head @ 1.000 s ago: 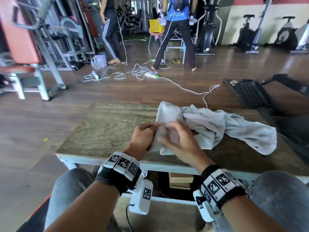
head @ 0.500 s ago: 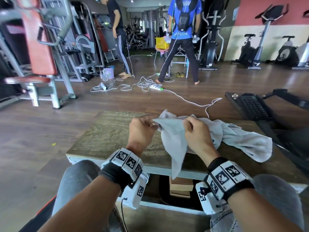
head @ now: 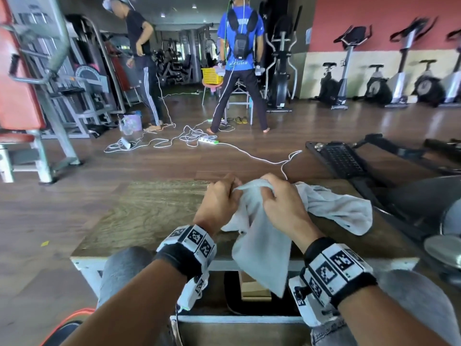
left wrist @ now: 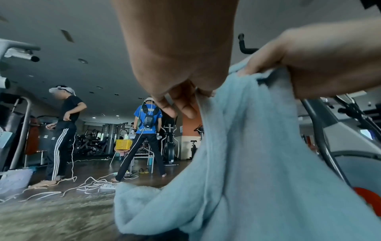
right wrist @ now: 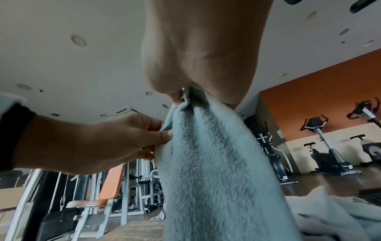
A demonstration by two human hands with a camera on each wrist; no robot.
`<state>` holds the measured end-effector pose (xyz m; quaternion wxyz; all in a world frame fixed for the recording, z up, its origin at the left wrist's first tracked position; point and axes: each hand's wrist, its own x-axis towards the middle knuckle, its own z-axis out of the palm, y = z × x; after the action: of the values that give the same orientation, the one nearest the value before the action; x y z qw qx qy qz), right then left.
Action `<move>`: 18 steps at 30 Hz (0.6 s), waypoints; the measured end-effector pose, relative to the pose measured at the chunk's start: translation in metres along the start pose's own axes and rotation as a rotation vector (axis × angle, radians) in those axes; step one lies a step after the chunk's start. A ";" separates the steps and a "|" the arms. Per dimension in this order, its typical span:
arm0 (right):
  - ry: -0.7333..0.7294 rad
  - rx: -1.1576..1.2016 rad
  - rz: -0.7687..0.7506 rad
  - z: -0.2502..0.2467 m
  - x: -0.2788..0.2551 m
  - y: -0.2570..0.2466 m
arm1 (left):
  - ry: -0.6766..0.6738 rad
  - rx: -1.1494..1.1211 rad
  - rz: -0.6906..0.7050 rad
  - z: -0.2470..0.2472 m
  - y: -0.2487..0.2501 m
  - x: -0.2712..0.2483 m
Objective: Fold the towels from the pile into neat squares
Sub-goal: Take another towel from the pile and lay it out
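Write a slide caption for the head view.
Both hands, left hand and right hand, pinch a pale towel above the wooden table.

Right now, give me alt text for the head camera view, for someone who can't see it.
Both hands, left hand and right hand, pinch the top edge of a pale towel that hangs over the near edge of a wooden table. More crumpled towel lies to the right; two people stand in the gym behind.

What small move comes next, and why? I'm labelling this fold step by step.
Probably draw the hands apart along the edge: left hand and right hand pinch the towel close together, so it hangs bunched over the table.
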<state>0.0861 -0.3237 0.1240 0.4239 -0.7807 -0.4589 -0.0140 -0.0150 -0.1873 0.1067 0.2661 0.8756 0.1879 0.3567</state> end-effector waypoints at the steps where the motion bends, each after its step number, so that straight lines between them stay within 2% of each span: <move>1: 0.005 -0.004 0.006 -0.003 -0.002 -0.001 | -0.017 0.015 -0.001 0.002 -0.003 0.000; 3: 0.025 -0.032 0.024 -0.007 -0.004 0.001 | -0.023 -0.008 -0.062 0.006 -0.005 0.002; 6: -0.010 -0.064 0.050 -0.012 -0.004 0.002 | 0.006 -0.182 -0.174 0.009 0.001 0.006; 9: -0.126 -0.087 0.035 -0.006 -0.003 -0.004 | -0.055 -0.223 -0.101 0.010 0.013 0.011; 11: -0.104 -0.167 0.000 0.002 -0.001 -0.007 | -0.086 -0.189 -0.009 0.009 0.014 0.013; 13: -0.041 -0.197 -0.006 0.006 0.005 -0.006 | -0.045 -0.111 0.035 0.004 0.006 0.014; 16: -0.018 -0.240 0.005 0.005 0.014 -0.007 | 0.031 -0.172 0.003 -0.009 -0.005 0.011; 18: -0.044 -0.242 -0.001 0.006 0.020 -0.011 | 0.015 -0.293 -0.054 -0.015 -0.002 0.005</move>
<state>0.0876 -0.3035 0.1356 0.3163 -0.8260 -0.4635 -0.0526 -0.0233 -0.1780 0.1173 0.3992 0.8193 0.1592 0.3795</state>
